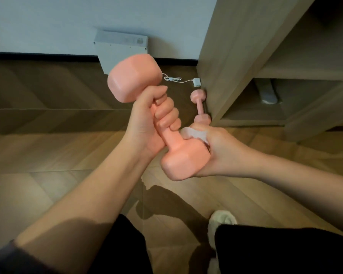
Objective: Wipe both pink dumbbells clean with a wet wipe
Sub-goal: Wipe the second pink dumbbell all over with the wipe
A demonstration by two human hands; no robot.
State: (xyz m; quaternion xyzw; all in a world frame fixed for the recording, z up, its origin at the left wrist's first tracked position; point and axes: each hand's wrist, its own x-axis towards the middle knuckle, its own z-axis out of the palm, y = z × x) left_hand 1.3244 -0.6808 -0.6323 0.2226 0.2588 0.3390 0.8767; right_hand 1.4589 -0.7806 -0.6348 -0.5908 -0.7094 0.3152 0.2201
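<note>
The pink dumbbell in hand (183, 160) sits tilted in the centre of the frame, one head up towards the upper left, the other low and to the right. The left hand (147, 123) is wrapped around its handle, fingers curled tight. The right hand (220, 151) cups the lower head and pinches a white wet wipe (192, 133) against its upper side near the handle. The step looks like wiping the first dumbbell's lower head. Next, the wipe likely has to travel along the handle and upper head, which calls for shifting the left grip. The second pink dumbbell (200, 105) lies on the wooden floor (48, 155) right of centre, against a wooden cabinet (236, 56), apparently not yet wiped.
</note>
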